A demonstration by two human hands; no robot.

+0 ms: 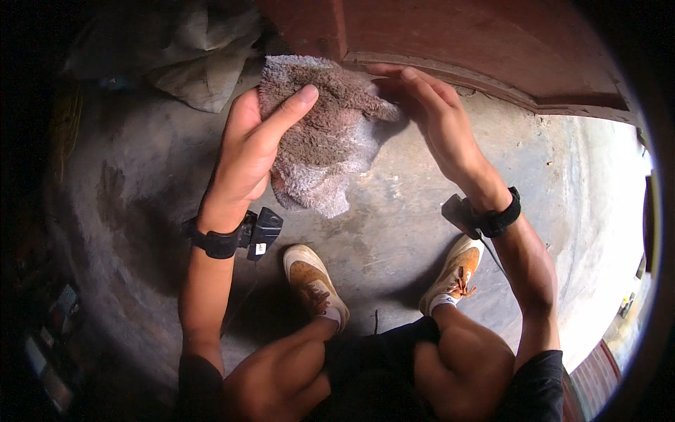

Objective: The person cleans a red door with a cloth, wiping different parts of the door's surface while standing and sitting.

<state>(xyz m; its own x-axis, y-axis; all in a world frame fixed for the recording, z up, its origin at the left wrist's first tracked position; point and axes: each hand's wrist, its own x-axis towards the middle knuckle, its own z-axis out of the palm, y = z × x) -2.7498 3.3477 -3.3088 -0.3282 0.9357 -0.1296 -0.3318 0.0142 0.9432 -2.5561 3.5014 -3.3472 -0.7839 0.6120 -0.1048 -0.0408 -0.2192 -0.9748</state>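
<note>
A fluffy, soiled cloth (321, 126), greyish brown with paler edges, hangs in front of me above the floor. My left hand (258, 137) grips its left side, the thumb lying across the top face and the other fingers hidden behind. Just right of the cloth is my right hand (440, 118), its fingers extended towards the cloth's right edge. Shadow there hides whether a fingertip touches it, and I see nothing held in that hand. Each wrist wears a black strap with a small black device, the left one (263, 235) and the right one (461, 211).
A reddish-brown panel (474, 47) with a raised lower edge stands beyond my hands. Grey sheeting (205, 79) lies bunched at the upper left. My feet in tan shoes (311, 274) stand on the stained concrete floor (369, 253). Bright light falls from the right.
</note>
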